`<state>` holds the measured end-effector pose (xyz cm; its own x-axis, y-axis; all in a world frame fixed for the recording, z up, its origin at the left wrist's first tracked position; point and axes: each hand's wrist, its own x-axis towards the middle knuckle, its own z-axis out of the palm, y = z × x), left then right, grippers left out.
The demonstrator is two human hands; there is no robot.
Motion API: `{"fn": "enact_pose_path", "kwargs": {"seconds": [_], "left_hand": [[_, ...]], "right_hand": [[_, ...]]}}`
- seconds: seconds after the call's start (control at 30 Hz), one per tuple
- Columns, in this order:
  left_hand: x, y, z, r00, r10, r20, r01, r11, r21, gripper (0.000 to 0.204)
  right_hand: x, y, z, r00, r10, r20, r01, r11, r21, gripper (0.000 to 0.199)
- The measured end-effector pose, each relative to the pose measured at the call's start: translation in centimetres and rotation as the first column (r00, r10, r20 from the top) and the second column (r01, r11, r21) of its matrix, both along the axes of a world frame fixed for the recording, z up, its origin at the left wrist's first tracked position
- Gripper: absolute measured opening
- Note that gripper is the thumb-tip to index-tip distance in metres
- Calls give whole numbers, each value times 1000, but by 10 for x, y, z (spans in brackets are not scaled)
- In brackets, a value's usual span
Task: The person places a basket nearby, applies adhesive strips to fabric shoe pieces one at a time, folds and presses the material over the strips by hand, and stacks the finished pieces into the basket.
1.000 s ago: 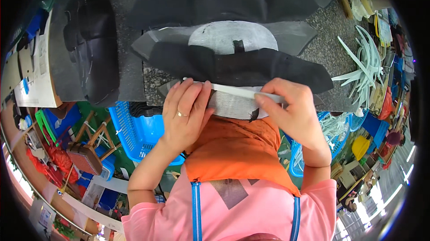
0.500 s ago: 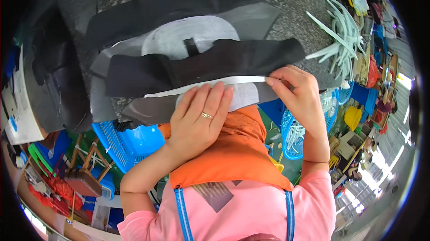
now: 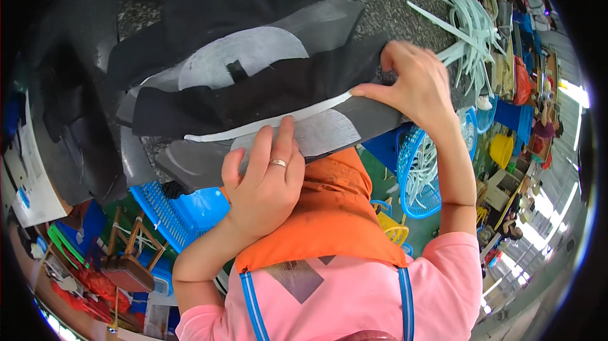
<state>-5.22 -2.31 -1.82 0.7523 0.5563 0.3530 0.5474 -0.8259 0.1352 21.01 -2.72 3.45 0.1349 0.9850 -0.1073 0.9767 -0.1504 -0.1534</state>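
A long black fabric piece (image 3: 253, 97) lies across a grey sheet (image 3: 354, 116) on the stone table, and a thin white strip (image 3: 278, 122) runs along its near edge. My left hand (image 3: 266, 182), with a ring on one finger, presses flat on the grey sheet, fingertips touching the white strip. My right hand (image 3: 415, 84) pinches the right end of the black fabric and the strip at the table's edge. More black pieces (image 3: 228, 5) lie behind, over a light grey rounded patch (image 3: 253, 52).
A pile of white plastic strips (image 3: 472, 24) lies at the table's right. A blue mesh basket (image 3: 421, 170) with more strips stands below it, another blue basket (image 3: 183, 205) and a wooden stool (image 3: 126, 258) at the left. An orange apron (image 3: 323, 214) covers my front.
The view has swung and closed in on the table. My right hand has slid right along the white strip to the fabric's end; my left hand stays pressing near the middle.
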Motion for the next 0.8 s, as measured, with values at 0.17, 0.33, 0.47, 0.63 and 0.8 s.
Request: {"fn": "enact_pose_path", "kwargs": {"seconds": [0.17,0.33,0.47,0.63,0.8], "left_hand": [[-10,9,4,959,89,268,58,866,-497,20],[-53,-4,-29,929,222,297,-157,962,-225,27],[-61,-4,-46,957,209,199,-205,978,-43,25],[-82,-5,-44,915,234,328,-131,943,-307,48],[-83,29,5,790,522,322,-113,640,-760,51]], "right_hand": [[-83,30,16,906,411,-100,-365,878,309,55],[-97,47,7,931,308,-196,-304,951,54,46],[-102,20,-1,806,515,-293,-406,841,358,32],[-101,-14,-6,559,775,-296,-753,623,210,29],[-111,-17,-30,630,716,-300,-617,696,366,18]]}}
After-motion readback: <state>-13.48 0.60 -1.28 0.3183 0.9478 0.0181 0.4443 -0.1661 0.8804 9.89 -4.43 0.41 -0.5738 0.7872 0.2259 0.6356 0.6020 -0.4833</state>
